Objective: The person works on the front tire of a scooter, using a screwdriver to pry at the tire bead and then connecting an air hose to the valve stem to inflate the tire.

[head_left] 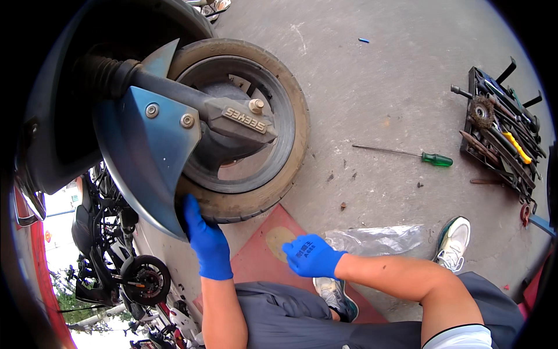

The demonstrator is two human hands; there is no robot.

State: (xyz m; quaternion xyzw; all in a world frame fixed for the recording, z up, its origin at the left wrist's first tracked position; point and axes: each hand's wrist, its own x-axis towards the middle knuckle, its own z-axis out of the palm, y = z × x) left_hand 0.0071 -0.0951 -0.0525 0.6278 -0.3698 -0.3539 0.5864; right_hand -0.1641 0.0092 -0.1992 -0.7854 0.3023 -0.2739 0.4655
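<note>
A scooter's front wheel with a worn tyre [299, 110] stands at the upper left, under a blue-grey front fender [148, 136]. My left hand [208, 244], in a blue glove, grips the tyre at its near side, close to the fender's lower edge. Its fingertips are partly hidden there. My right hand [314, 256], gloved the same way, is a closed fist to the right of the wheel and apart from it. Whatever may be inside that fist is hidden. A dark fork leg [174, 87] runs down to the hub, where an axle nut [256, 106] sticks out.
On the concrete lies a screwdriver [436, 159] with a green handle. A tray of tools [500, 128] stands far right, with a wire brush [481, 111] on it. Clear plastic film [383, 238] lies near my shoe [453, 241]. A motorcycle [110, 244] is parked at left.
</note>
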